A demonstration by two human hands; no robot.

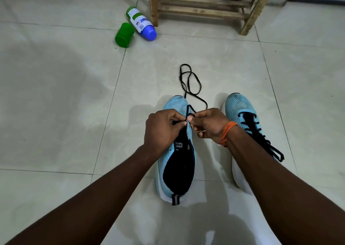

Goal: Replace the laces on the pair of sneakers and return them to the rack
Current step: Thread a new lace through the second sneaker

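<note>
Left hand (pixel 162 128) and right hand (pixel 210 125) both pinch lace (pixel 200 85) over one sneaker (pixel 177 162); pale tiled floor (pixel 56 95), wooden rack (pixel 203 4) behind.

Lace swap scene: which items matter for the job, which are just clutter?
Job: sneaker being laced, laced sneaker, black lace pinched by left hand and right hand, wooden rack.
Clutter: green cap, bottle lying on its side.
</note>
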